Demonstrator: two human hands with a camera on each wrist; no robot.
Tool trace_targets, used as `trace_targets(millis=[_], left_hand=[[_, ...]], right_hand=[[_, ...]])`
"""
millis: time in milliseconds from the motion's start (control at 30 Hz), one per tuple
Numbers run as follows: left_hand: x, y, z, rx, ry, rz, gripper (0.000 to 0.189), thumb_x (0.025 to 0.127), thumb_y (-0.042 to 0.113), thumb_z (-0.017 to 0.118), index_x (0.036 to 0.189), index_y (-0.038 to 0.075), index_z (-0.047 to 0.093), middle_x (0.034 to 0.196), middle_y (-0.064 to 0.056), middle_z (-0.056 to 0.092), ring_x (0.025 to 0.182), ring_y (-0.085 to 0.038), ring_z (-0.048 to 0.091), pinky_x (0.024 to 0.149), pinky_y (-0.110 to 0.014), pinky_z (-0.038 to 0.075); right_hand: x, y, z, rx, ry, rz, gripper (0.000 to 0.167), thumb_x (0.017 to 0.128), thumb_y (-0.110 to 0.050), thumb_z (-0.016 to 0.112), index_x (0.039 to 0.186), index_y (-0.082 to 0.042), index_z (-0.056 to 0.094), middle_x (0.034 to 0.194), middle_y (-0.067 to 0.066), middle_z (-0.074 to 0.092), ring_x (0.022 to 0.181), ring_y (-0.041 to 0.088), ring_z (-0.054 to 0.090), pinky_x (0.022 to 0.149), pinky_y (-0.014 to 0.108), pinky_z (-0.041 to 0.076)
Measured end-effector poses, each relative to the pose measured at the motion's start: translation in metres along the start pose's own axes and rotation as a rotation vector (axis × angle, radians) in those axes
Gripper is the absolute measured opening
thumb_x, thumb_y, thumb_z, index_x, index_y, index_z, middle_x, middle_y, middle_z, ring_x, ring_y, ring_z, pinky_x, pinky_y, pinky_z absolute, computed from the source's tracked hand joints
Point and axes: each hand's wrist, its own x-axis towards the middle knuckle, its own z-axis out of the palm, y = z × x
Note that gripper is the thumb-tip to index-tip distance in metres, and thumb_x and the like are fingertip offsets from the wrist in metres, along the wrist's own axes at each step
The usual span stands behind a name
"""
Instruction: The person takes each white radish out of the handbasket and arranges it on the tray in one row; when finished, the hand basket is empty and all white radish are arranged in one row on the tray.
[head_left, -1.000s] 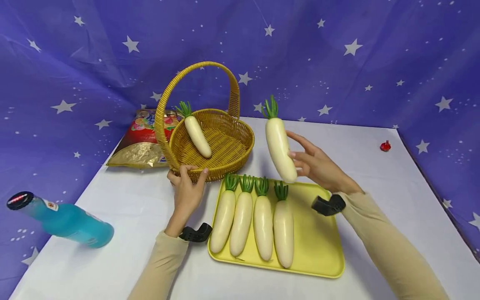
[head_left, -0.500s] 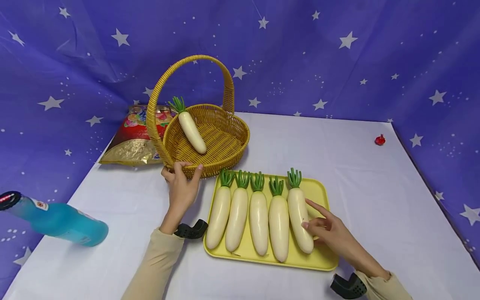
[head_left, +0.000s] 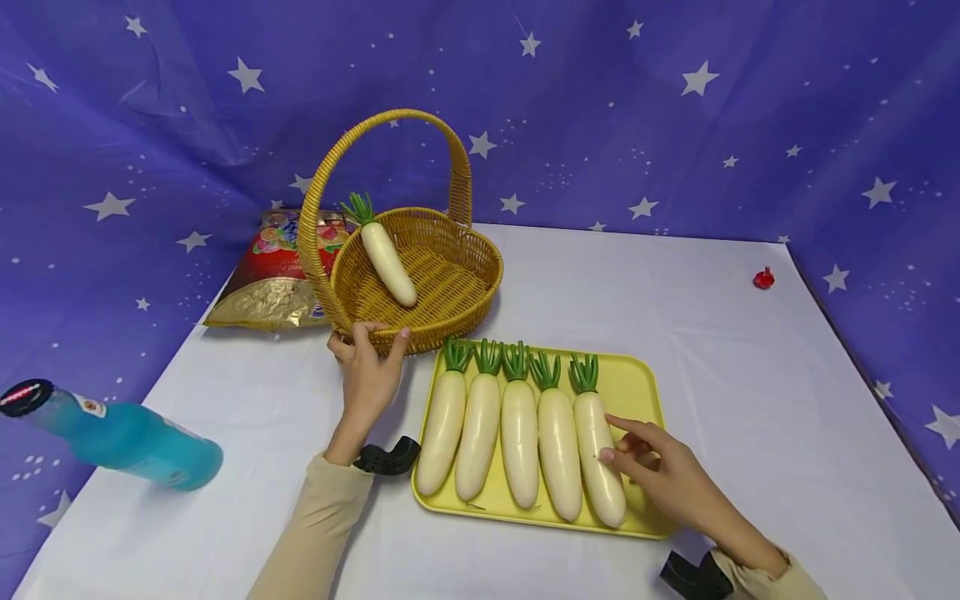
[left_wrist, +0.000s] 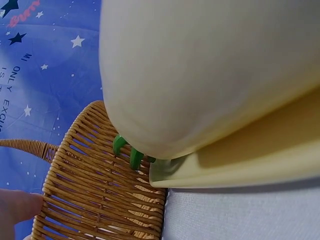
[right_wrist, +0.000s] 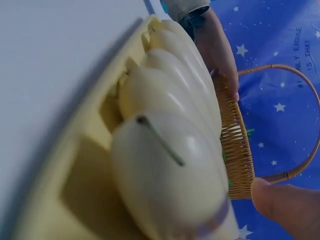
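Note:
My left hand [head_left: 371, 375] grips the front left rim of a wicker basket [head_left: 456, 322] with a tall arched handle. One white radish [head_left: 388, 265] with green leaf stubs leans inside the basket. Several more white radishes [head_left: 519, 442] lie side by side on a yellow tray [head_left: 633, 392], leaves pointing away from me. Beside the rightmost radish [head_left: 597, 467] is my right hand [head_left: 671, 475], thumb and forefinger tips touching its right side; the other fingers are partly hidden. In the right wrist view, the thumb [right_wrist: 287, 205] is apart from the near radish [right_wrist: 170, 170].
A bottle of blue drink [head_left: 150, 446] stands at the left. Behind the basket lies a red and gold food bag [head_left: 273, 283]. A small red object [head_left: 763, 278] sits far right on the white tablecloth [head_left: 697, 333]. Purple star-patterned cloth [head_left: 570, 108] hangs behind.
My right hand brought a radish down from the air onto the tray's right part, then it slid slightly towards me. The left hand stays at the basket rim.

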Motion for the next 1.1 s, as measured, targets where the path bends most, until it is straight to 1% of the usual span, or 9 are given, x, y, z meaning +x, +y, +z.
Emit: trace_targets(millis=[133, 267, 367, 467, 633, 767, 867, 967, 1100], left_hand=[[0.0, 0.0, 0.001, 0.001, -0.003, -0.006, 0.047, 0.087, 0.051, 0.05, 0.11, 0.012, 0.04, 0.136, -0.03, 0.003, 0.121, -0.048, 0.027, 0.076, -0.048, 0.038], [-0.001, 0.001, 0.003, 0.005, -0.002, 0.002, 0.046, 0.087, 0.051, 0.051, 0.109, 0.012, 0.04, 0.134, -0.03, 0.005, 0.118, -0.047, 0.03, 0.077, -0.047, 0.038], [-0.002, 0.001, 0.003, 0.008, -0.004, -0.001, 0.045, 0.087, 0.05, 0.051, 0.109, 0.012, 0.04, 0.134, -0.029, 0.006, 0.116, -0.046, 0.031, 0.076, -0.047, 0.038], [-0.002, 0.001, 0.002, 0.007, -0.004, -0.006, 0.046, 0.087, 0.05, 0.051, 0.11, 0.012, 0.041, 0.134, -0.03, 0.004, 0.117, -0.046, 0.03, 0.076, -0.047, 0.038], [-0.002, 0.0, -0.001, 0.002, -0.003, 0.004, 0.048, 0.087, 0.05, 0.051, 0.111, 0.01, 0.04, 0.136, -0.031, 0.001, 0.121, -0.048, 0.028, 0.077, -0.048, 0.038], [-0.002, -0.001, -0.003, 0.002, -0.004, -0.002, 0.047, 0.087, 0.05, 0.051, 0.11, 0.011, 0.04, 0.135, -0.031, 0.001, 0.12, -0.048, 0.028, 0.077, -0.047, 0.038], [-0.002, -0.002, -0.002, 0.006, -0.001, 0.005, 0.046, 0.087, 0.05, 0.051, 0.11, 0.011, 0.039, 0.133, -0.031, 0.004, 0.115, -0.047, 0.031, 0.078, -0.048, 0.038], [-0.001, -0.002, -0.001, 0.009, 0.016, 0.019, 0.045, 0.087, 0.049, 0.052, 0.109, 0.011, 0.04, 0.132, -0.031, 0.007, 0.114, -0.047, 0.032, 0.081, -0.05, 0.037], [0.0, -0.001, 0.002, 0.005, 0.028, 0.026, 0.044, 0.086, 0.048, 0.053, 0.107, 0.012, 0.042, 0.132, -0.031, 0.007, 0.116, -0.048, 0.03, 0.084, -0.052, 0.037]], right_hand=[[0.01, -0.004, -0.003, -0.059, 0.041, -0.073, 0.035, 0.085, -0.026, 0.063, 0.116, -0.01, 0.06, 0.082, -0.002, 0.058, 0.073, 0.001, 0.054, 0.064, 0.021, 0.048], [0.017, -0.009, -0.005, -0.11, 0.058, -0.126, 0.028, 0.086, -0.026, 0.061, 0.111, -0.013, 0.064, 0.081, -0.007, 0.058, 0.073, 0.0, 0.052, 0.065, 0.021, 0.046], [0.024, -0.016, -0.004, -0.107, 0.058, -0.179, 0.027, 0.087, -0.025, 0.061, 0.111, -0.014, 0.064, 0.083, -0.009, 0.06, 0.074, 0.0, 0.053, 0.067, 0.022, 0.046], [0.039, -0.027, 0.0, -0.064, 0.042, -0.246, 0.027, 0.088, -0.023, 0.06, 0.112, -0.011, 0.063, 0.087, -0.006, 0.061, 0.077, 0.002, 0.054, 0.068, 0.023, 0.047], [0.086, -0.057, 0.015, 0.099, 0.017, -0.336, 0.027, 0.089, -0.022, 0.058, 0.114, -0.011, 0.06, 0.095, 0.002, 0.062, 0.08, 0.007, 0.056, 0.069, 0.025, 0.048], [0.134, -0.089, 0.039, 0.266, 0.003, -0.423, 0.029, 0.09, -0.017, 0.056, 0.117, -0.008, 0.057, 0.105, 0.011, 0.06, 0.087, 0.014, 0.057, 0.075, 0.027, 0.048], [0.17, -0.114, 0.059, 0.328, 0.002, -0.468, 0.031, 0.09, -0.018, 0.056, 0.12, -0.008, 0.054, 0.11, 0.013, 0.057, 0.091, 0.019, 0.058, 0.078, 0.03, 0.048], [0.204, -0.138, 0.079, 0.348, -0.016, -0.448, 0.035, 0.09, -0.02, 0.057, 0.123, -0.012, 0.052, 0.117, 0.013, 0.053, 0.098, 0.024, 0.057, 0.082, 0.036, 0.048], [0.234, -0.163, 0.097, 0.378, -0.07, -0.364, 0.04, 0.091, -0.02, 0.055, 0.129, -0.012, 0.047, 0.126, 0.016, 0.045, 0.107, 0.029, 0.051, 0.084, 0.04, 0.046]])
